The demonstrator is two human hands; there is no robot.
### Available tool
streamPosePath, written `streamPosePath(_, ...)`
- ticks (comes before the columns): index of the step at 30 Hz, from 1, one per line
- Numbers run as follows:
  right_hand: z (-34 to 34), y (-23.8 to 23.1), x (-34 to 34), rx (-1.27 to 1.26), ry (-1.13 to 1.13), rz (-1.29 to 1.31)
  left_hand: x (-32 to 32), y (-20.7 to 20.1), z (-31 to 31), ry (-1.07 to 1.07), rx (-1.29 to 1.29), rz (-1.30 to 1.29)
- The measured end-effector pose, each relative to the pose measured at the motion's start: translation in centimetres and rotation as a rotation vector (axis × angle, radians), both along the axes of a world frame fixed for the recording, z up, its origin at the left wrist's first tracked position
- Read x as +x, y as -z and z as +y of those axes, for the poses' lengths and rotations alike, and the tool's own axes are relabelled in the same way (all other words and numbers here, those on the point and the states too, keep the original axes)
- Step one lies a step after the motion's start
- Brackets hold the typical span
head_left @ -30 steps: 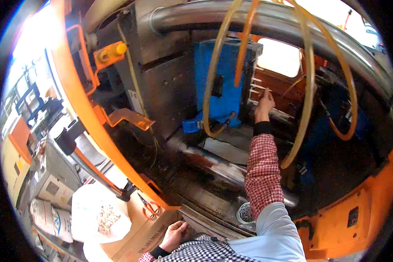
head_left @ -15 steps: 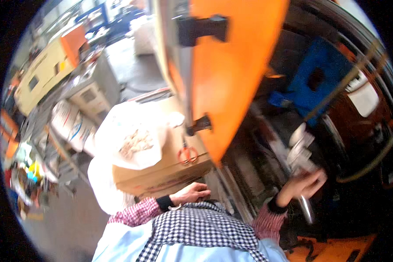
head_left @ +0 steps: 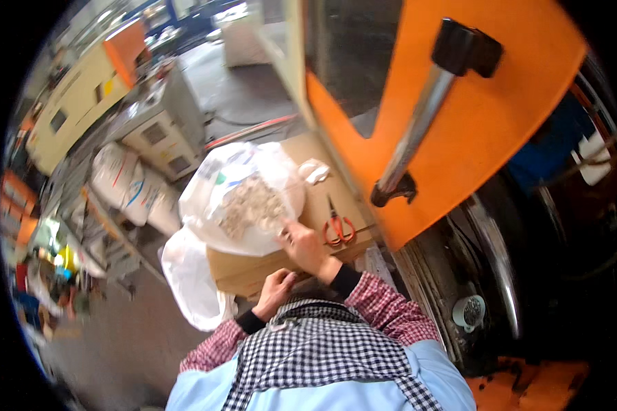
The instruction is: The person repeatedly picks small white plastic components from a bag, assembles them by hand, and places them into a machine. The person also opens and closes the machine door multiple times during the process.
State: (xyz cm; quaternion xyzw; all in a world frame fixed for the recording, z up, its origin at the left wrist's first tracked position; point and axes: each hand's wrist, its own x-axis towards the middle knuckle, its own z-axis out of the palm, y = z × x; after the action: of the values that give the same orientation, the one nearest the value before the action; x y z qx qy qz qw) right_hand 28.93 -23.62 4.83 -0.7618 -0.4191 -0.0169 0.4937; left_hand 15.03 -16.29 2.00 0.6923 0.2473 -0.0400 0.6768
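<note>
My right hand (head_left: 306, 248) reaches over the near right rim of a white plastic bag (head_left: 194, 205). Its fingers are curled together; what they hold, if anything, I cannot make out. Pale beige small pieces (head_left: 250, 209) lie heaped in the bag, which rests on a brown cardboard box (head_left: 236, 270). My left hand (head_left: 275, 293) is closed in front of the box, close to the checked apron, and its grip is hidden. Orange-handled scissors (head_left: 339, 230) lie on the box to the right of the bag, beyond them a crumpled white piece (head_left: 314, 171).
An orange machine door (head_left: 452, 144) with a metal handle (head_left: 418, 123) stands at the right. Below it are metal bars (head_left: 497, 253) and a small whitish cup (head_left: 469, 312). White sacks (head_left: 134, 188) and a grey cabinet (head_left: 161, 130) stand at the left.
My right hand has moved left from the machine, where it held a pale clustered piece, to the bag. My left fingers have curled. The orange door now covers more of the machine's inside.
</note>
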Motion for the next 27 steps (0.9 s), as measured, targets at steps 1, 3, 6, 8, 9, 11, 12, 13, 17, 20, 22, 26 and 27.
streamPosePath(1, -0.8, -0.2, -0.5, -0.014, -0.019, 0.002, 0.4, -1.0, -0.1, -0.062, -0.050, -0.065)
streamPosePath(3, -3.4, -2.0, -1.8, -0.038, -0.057, 0.097, 1.0, -2.9, 0.0, -0.095, -0.152, -0.144)
streamPosePath(6, -8.5, -2.3, -2.7, -0.026, -0.028, 0.272, 2.9, -4.2, -1.2, 0.052, -0.287, -0.174)
streamPosePath(8, -12.1, -3.2, -3.1, 0.019, 0.085, 0.264, 4.8, -4.0, -3.7, 0.162, -0.390, -0.194)
streamPosePath(9, -14.0, -3.9, -3.2, -0.006, 0.165, 0.271, 5.8, -5.5, -5.0, 0.298, -0.311, -0.183)
streamPosePath(11, -17.6, -5.1, -3.7, -0.053, 0.321, 0.219, 7.5, -6.0, -8.0, 0.437, -0.368, -0.126)
streamPosePath(12, -19.3, -5.8, -4.0, -0.054, 0.389, 0.190, 8.3, -6.6, -9.5, 0.477, -0.453, -0.073)
streamPosePath(13, -20.9, -6.3, -4.2, -0.053, 0.449, 0.169, 9.1, -7.7, -11.1, 0.555, -0.493, -0.059)
streamPosePath(17, -27.3, -8.8, -3.4, 0.020, 0.645, 0.027, 12.3, -9.4, -16.3, 0.708, -0.662, 0.025)
streamPosePath(20, -32.3, -11.9, 0.3, 0.124, 0.858, -0.108, 13.9, -10.7, -19.8, 0.747, -0.768, 0.089)
streamPosePath(22, -36.0, -12.8, 5.2, 0.111, 1.043, -0.271, 14.8, -11.8, -21.5, 0.743, -0.740, 0.132)
streamPosePath(26, -44.3, -13.7, 18.3, 0.482, 1.375, -0.412, 15.6, -11.1, -23.3, 0.737, -0.686, 0.081)
streamPosePath(27, -46.4, -14.0, 20.7, 0.455, 1.447, -0.421, 15.6, -11.0, -23.7, 0.733, -0.632, 0.079)
